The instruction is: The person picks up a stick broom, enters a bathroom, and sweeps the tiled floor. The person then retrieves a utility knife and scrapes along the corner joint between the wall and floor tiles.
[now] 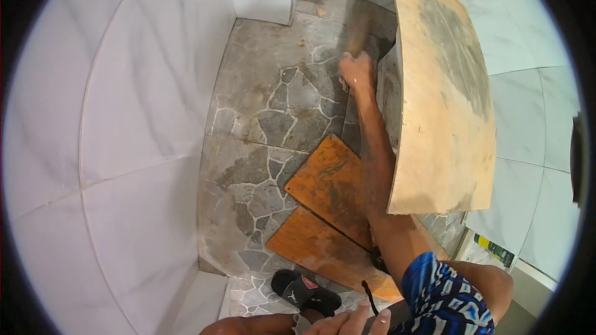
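The right hand (357, 72) is closed around one blurred brown tool (357, 32), held low at the far end, just left of a raised plywood board (428, 149). The left hand (354, 322) shows a few loosely extended fingers at the near edge; I cannot tell whether it grips anything. Two orange boards (323, 177) lie side by side on the stone-patterned floor (245, 124), in the middle and near part. Pale, marble-look walls (136, 74) rise left and right. Black footwear (292, 285) sits near, left of the fingers; one yellow-and-green item (493, 250) lies near right. The plywood blocks sight of the floor beneath.
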Demonstrator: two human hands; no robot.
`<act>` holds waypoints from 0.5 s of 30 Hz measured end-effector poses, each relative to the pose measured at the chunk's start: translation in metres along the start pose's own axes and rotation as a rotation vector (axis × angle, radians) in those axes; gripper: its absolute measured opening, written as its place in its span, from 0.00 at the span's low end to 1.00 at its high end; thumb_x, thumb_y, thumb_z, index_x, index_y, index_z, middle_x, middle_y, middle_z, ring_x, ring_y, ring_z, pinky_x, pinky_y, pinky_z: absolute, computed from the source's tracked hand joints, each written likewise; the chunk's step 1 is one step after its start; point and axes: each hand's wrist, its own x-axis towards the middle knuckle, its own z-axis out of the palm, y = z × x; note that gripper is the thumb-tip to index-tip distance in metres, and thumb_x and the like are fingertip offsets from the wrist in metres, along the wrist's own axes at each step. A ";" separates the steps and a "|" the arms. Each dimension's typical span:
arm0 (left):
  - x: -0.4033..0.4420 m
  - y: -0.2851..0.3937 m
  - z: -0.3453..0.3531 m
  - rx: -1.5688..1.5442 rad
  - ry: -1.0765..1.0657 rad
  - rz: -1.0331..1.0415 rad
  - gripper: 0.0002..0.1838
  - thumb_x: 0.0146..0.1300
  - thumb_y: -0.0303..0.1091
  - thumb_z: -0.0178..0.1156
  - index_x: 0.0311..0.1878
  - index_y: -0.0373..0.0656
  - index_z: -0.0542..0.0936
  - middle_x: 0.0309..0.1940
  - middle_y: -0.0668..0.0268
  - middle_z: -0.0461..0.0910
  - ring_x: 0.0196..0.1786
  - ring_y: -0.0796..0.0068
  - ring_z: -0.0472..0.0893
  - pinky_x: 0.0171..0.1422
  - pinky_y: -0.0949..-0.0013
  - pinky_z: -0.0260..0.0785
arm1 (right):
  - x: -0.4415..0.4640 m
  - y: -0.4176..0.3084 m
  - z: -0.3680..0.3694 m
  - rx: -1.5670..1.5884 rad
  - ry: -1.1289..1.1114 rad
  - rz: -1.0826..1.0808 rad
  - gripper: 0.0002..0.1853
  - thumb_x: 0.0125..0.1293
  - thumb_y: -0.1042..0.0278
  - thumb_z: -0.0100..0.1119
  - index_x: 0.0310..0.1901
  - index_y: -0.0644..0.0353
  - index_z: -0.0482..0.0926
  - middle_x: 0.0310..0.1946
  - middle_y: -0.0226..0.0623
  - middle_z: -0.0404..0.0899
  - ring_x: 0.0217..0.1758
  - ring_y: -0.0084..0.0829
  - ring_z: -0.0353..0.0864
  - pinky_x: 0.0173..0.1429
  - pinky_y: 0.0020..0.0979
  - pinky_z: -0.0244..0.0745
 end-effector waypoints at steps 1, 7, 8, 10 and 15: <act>0.002 0.004 -0.012 -0.053 -0.015 -0.023 0.25 0.66 0.36 0.58 0.65 0.43 0.73 0.68 0.53 0.67 0.67 0.53 0.71 0.69 0.49 0.63 | 0.002 -0.006 0.004 -0.064 -0.044 -0.038 0.26 0.64 0.64 0.58 0.56 0.80 0.71 0.50 0.68 0.78 0.58 0.56 0.80 0.60 0.45 0.75; -0.013 0.022 -0.045 -0.174 -0.079 -0.112 0.25 0.66 0.37 0.57 0.66 0.43 0.72 0.69 0.52 0.65 0.69 0.53 0.69 0.71 0.48 0.61 | -0.032 -0.004 -0.049 -0.121 -0.142 -0.195 0.25 0.63 0.64 0.60 0.55 0.77 0.73 0.49 0.68 0.79 0.55 0.57 0.81 0.58 0.45 0.76; -0.019 0.023 -0.038 -0.193 -0.109 -0.129 0.25 0.66 0.38 0.57 0.66 0.43 0.72 0.70 0.52 0.65 0.70 0.52 0.68 0.71 0.48 0.61 | -0.037 -0.003 -0.050 -0.188 -0.077 -0.233 0.24 0.63 0.64 0.60 0.54 0.77 0.73 0.48 0.68 0.79 0.54 0.57 0.81 0.57 0.45 0.77; -0.027 0.023 -0.025 -0.227 -0.163 -0.168 0.25 0.67 0.38 0.57 0.66 0.43 0.72 0.71 0.52 0.63 0.71 0.52 0.66 0.71 0.48 0.61 | -0.028 -0.005 -0.040 -0.266 -0.020 -0.293 0.24 0.63 0.64 0.59 0.54 0.75 0.73 0.45 0.65 0.81 0.51 0.57 0.82 0.55 0.46 0.77; -0.015 0.022 -0.039 -0.246 -0.212 -0.284 0.26 0.70 0.39 0.54 0.69 0.44 0.68 0.72 0.53 0.61 0.73 0.52 0.64 0.72 0.46 0.59 | -0.003 0.005 -0.012 -0.432 -0.168 -0.409 0.25 0.61 0.66 0.60 0.58 0.73 0.72 0.42 0.61 0.82 0.49 0.56 0.83 0.54 0.45 0.77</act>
